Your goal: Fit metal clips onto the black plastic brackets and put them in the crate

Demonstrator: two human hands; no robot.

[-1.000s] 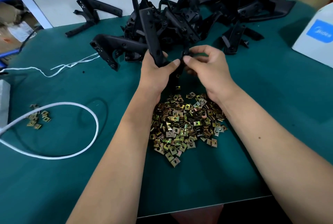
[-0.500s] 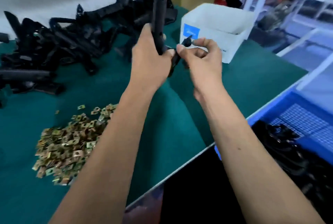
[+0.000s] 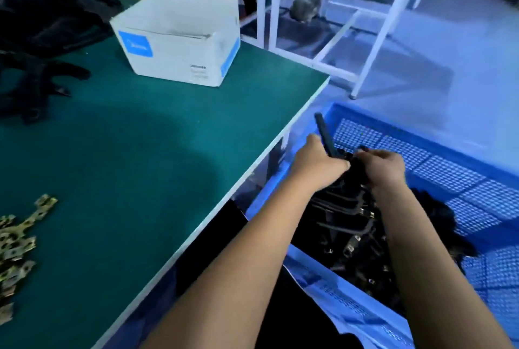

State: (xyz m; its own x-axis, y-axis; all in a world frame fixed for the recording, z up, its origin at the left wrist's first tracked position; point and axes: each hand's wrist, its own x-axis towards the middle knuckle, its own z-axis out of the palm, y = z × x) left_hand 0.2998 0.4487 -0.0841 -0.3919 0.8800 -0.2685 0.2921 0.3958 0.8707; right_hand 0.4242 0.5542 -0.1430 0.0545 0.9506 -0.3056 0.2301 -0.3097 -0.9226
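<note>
inside blue crate (image 3: 449,177), black brackets (image 3: 348,225)

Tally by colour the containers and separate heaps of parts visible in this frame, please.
White: 1, the cardboard box on the table.
Blue: 1, the crate beside the table.
Black: 2 bracket heaps, the table pile and the crate pile.
Brass-coloured: 1, the clip heap.
Total: 5.

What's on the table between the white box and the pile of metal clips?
Nothing: the head view shows only bare green table between the white box and the metal clips.
</note>
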